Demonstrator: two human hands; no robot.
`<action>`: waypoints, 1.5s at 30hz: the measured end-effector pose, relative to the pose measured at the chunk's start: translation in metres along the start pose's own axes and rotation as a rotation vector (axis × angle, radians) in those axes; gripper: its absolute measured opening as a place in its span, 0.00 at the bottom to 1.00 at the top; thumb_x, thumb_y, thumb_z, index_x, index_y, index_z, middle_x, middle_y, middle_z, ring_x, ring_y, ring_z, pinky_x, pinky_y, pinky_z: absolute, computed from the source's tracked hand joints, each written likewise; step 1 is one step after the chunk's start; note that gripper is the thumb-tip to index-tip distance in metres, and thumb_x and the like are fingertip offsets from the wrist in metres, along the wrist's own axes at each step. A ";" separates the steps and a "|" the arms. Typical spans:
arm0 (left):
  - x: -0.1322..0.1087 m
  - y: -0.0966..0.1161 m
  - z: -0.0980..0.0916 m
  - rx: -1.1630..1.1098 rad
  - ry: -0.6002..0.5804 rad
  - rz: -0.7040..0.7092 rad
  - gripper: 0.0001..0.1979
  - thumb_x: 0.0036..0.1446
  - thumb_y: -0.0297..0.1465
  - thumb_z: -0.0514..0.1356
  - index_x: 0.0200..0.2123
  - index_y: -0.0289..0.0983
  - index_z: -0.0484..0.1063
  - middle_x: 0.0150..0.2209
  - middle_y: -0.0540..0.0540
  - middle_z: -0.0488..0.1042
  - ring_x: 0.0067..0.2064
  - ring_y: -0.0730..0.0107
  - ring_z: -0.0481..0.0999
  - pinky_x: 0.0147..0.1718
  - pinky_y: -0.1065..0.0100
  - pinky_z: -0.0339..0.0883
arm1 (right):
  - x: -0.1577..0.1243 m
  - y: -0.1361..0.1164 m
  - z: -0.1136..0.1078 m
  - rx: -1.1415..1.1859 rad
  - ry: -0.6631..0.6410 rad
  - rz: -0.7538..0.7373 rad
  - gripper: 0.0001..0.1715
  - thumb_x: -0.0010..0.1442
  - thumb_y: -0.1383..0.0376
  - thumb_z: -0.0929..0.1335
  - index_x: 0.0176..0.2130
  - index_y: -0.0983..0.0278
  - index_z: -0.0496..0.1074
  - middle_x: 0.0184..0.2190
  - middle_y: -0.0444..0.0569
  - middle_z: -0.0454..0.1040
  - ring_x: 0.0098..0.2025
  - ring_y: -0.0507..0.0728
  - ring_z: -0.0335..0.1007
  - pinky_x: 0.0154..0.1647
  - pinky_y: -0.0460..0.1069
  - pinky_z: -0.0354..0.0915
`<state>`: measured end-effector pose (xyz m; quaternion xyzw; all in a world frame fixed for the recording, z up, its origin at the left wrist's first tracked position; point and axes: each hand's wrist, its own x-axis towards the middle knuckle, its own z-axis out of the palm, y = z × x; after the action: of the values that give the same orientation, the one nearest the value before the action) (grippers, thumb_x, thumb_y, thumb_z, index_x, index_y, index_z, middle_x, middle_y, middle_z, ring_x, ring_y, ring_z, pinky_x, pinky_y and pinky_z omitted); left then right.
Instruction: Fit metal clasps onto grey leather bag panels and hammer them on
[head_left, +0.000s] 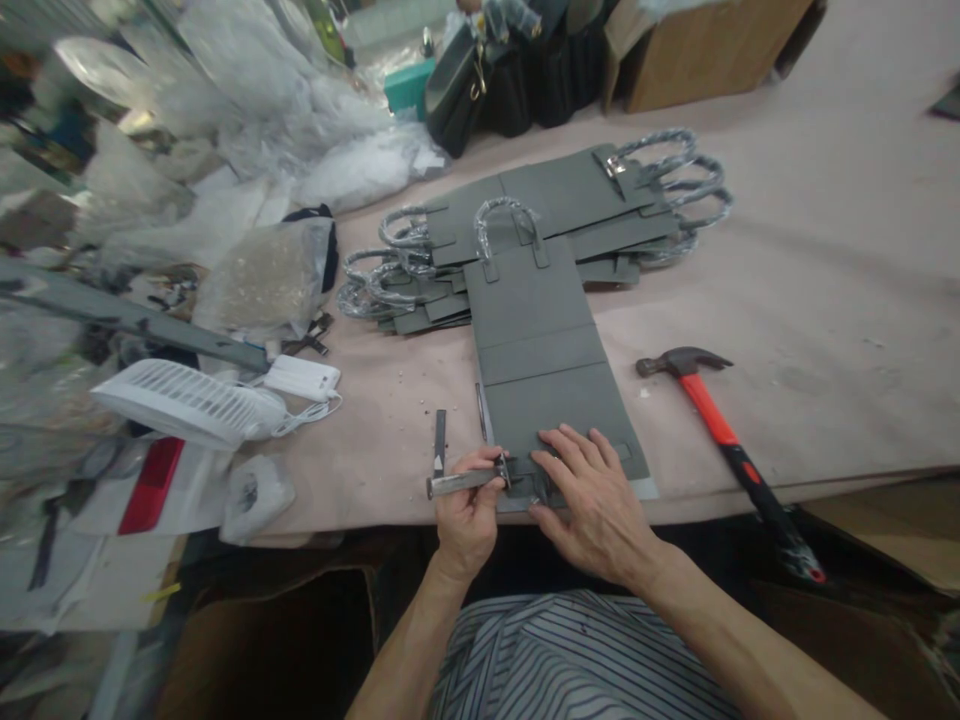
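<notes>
A flat grey bag panel (541, 345) with a wrapped handle at its far end lies lengthwise on the table in front of me. My left hand (466, 510) is closed round a flat metal tool (459, 483) at the panel's near left corner. My right hand (596, 500) lies flat on the panel's near edge, fingers spread, pressing it down beside the tool. A small dark fitting sits between the two hands, partly hidden by my fingers.
A hammer (724, 430) with a red and black grip lies to the right, its handle over the table edge. A stack of grey panels (592, 205) with wrapped handles sits behind. At left are a white fan (187, 400), a power bank (301, 378) and plastic bags (262, 275).
</notes>
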<state>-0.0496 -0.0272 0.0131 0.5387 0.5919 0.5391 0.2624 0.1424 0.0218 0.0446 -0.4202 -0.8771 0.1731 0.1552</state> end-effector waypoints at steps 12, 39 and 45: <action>0.003 -0.001 0.003 -0.007 -0.023 0.092 0.04 0.66 0.29 0.59 0.43 0.38 0.72 0.47 0.42 0.79 0.49 0.63 0.81 0.51 0.59 0.76 | 0.001 0.002 -0.004 0.086 -0.031 -0.007 0.21 0.59 0.58 0.69 0.51 0.61 0.72 0.62 0.56 0.67 0.68 0.71 0.54 0.70 0.69 0.42; 0.023 0.003 0.006 0.074 -0.149 0.161 0.03 0.66 0.29 0.57 0.41 0.38 0.70 0.44 0.41 0.76 0.48 0.62 0.78 0.51 0.57 0.73 | -0.009 0.025 -0.009 0.467 0.185 -0.106 0.12 0.64 0.61 0.67 0.48 0.60 0.70 0.52 0.55 0.76 0.57 0.62 0.71 0.67 0.67 0.53; 0.025 0.003 0.004 0.050 -0.166 0.199 0.03 0.64 0.27 0.57 0.41 0.38 0.70 0.43 0.43 0.76 0.47 0.63 0.78 0.50 0.59 0.73 | -0.010 0.034 -0.014 0.598 0.149 -0.075 0.11 0.64 0.60 0.68 0.46 0.59 0.72 0.48 0.52 0.79 0.54 0.62 0.74 0.67 0.68 0.54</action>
<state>-0.0520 -0.0033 0.0212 0.6438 0.5253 0.5010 0.2421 0.1773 0.0356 0.0410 -0.3350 -0.7884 0.3863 0.3420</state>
